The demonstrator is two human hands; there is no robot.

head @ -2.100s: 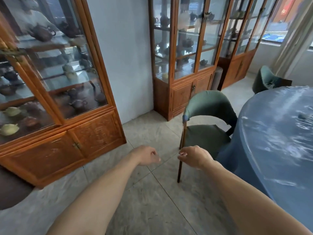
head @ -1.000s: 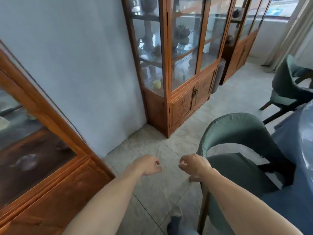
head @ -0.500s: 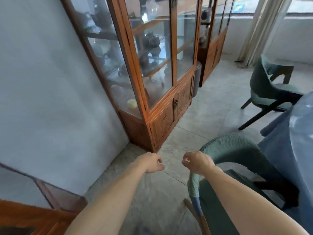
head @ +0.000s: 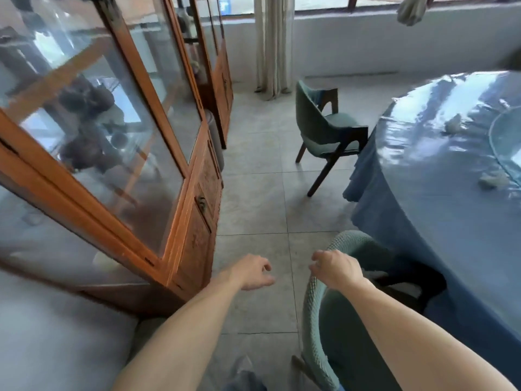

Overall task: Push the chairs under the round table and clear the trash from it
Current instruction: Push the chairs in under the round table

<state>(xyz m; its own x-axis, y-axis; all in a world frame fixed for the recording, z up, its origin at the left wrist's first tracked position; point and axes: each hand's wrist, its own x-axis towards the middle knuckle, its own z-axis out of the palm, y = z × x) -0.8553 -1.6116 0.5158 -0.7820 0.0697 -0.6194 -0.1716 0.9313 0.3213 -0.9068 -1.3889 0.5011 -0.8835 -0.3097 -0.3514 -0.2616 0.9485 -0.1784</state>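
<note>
Since half a second ago your view has swung right, bringing more of the round table (head: pixel 439 210) into sight. Your right hand (head: pixel 337 268) seems to curl over the near chair (head: pixel 315 328) back's top edge; your left hand (head: pixel 252 272) hangs loosely curled, holding nothing. Beyond your right hand, crumpled trash (head: pixel 490 180) lies on the table; the far chair (head: pixel 324 134) stands pulled out.
</note>
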